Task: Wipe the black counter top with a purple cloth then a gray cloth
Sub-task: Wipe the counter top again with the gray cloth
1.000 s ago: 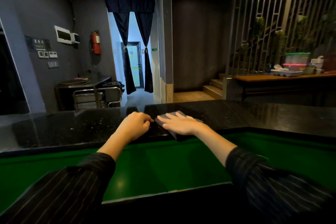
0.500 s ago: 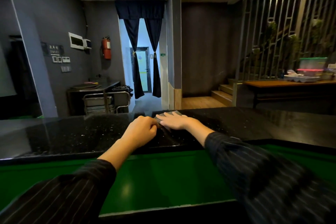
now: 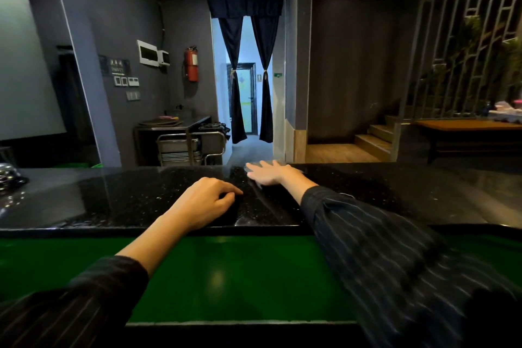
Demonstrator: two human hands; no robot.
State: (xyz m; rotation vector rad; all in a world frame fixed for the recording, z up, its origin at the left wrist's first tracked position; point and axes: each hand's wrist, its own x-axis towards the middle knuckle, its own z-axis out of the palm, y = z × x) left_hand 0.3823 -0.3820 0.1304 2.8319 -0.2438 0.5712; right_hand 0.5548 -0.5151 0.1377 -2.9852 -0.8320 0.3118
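One gray cloth (image 3: 273, 163) is lying at the far edge of the one black counter (image 3: 127, 195), near the middle. It is blurry, and only a bit is peeking out. The right hand (image 3: 268, 173) is lying flat on it, fingers spread wide. The left hand (image 3: 207, 200) is resting on the counter, nearer and just left, fingers loosely curled, holding nothing. Far back, one red fire extinguisher (image 3: 192, 65) is hanging left of two dark curtains (image 3: 236, 79).
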